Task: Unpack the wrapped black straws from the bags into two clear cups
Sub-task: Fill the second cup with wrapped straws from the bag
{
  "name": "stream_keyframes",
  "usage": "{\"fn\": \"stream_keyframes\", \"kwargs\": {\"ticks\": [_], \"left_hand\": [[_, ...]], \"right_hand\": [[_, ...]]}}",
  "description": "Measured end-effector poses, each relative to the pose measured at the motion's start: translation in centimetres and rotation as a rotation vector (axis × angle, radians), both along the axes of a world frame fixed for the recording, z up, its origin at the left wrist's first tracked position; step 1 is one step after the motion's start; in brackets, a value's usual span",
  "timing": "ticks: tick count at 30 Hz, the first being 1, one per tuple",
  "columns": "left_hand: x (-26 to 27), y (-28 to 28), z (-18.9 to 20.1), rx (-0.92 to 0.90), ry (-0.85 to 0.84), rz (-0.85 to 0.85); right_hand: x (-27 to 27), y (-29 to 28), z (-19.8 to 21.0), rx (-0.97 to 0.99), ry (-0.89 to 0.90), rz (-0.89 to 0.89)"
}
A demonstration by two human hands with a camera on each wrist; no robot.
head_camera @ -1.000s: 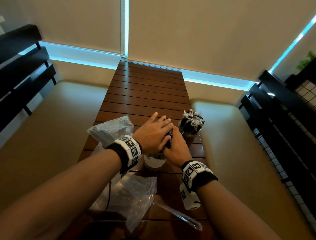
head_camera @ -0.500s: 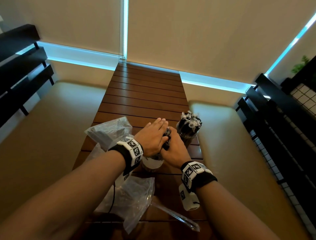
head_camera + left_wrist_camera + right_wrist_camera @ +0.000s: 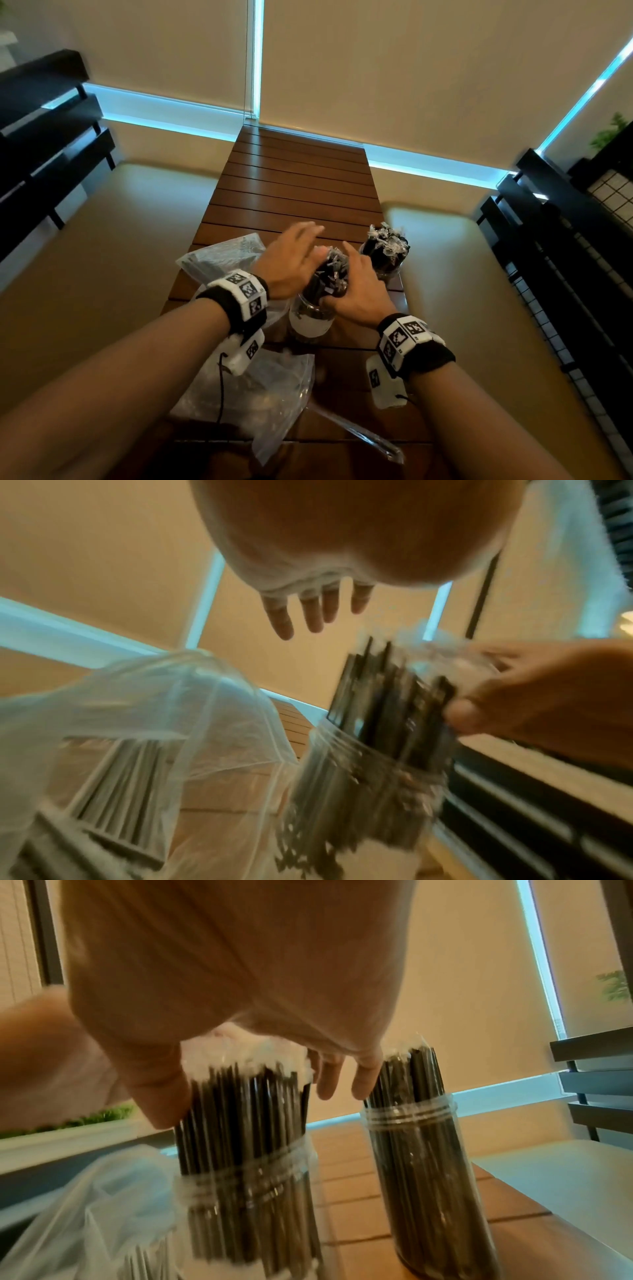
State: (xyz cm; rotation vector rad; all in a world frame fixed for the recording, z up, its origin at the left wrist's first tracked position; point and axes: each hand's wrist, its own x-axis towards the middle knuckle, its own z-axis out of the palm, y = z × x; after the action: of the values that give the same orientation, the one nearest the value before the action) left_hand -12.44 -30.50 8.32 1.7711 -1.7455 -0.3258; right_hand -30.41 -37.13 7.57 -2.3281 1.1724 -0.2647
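A slatted wooden worktop (image 3: 301, 178) carries two clear cups of black straws: the near cup (image 3: 310, 320) and, just right of and beyond it, the far cup (image 3: 385, 255). Left of the near cup lies a bag (image 3: 219, 258); nearer than it, another bag (image 3: 267, 401).

Slatted brown wooden table (image 3: 301, 192) runs lengthwise toward cream roller blinds (image 3: 411, 68), cyan light strip (image 3: 164, 109) glowing along lower edge. Beige cushioned benches (image 3: 102, 260) flank table both sides. Black slatted railings (image 3: 44, 137) stand at far left and right. Green plant (image 3: 613, 132) sits behind right railing, above white wire grid panel (image 3: 613, 195).
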Motion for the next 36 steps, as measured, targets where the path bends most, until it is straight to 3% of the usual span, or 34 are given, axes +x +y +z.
{"fn": "stream_keyframes", "kwargs": {"ticks": [2, 6, 8, 10, 12, 15, 21, 24, 28, 36], "left_hand": [[2.2, 0.4, 0.1, 0.033, 0.005, 0.106], [4.5, 1.9, -1.4, 0.396, -0.4, 0.117], [4.6, 2.4, -2.7, 0.444, -0.468, 0.208], [5.0, 2.5, -2.8, 0.406, -0.439, 0.324], [5.8, 2.7, -2.2, 0.347, -0.383, 0.397], [7.3, 2.8, -0.4, 0.212, -0.292, 0.42], [8.7, 4.2, 3.9, 0.028, -0.396, 0.328], [8.3, 5.5, 5.5, -0.039, -0.485, 0.248], [7.4, 7.1, 6.6, -0.124, -0.53, 0.173], [6.9, 8.0, 6.6, -0.211, -0.515, 0.113]], "right_hand": [[0.1, 0.2, 1.9, -0.068, -0.065, 0.005], [2.0, 1.6, 4.2, -0.335, -0.233, -0.011], [3.5, 2.7, 4.9, -0.455, -0.28, 0.032], [5.0, 4.2, 5.6, -0.449, -0.268, 0.183], [6.3, 5.7, 5.7, -0.387, -0.145, 0.36], [8.4, 7.0, 4.3, -0.295, 0.022, 0.469], [12.9, 7.0, 1.6, 0.094, 0.039, 0.341], [15.1, 6.7, 0.0, 0.161, 0.15, 0.225], [16.9, 7.4, -2.3, 0.103, 0.345, 0.115], [17.6, 8.6, -2.5, -0.124, 0.311, 0.14]]}}
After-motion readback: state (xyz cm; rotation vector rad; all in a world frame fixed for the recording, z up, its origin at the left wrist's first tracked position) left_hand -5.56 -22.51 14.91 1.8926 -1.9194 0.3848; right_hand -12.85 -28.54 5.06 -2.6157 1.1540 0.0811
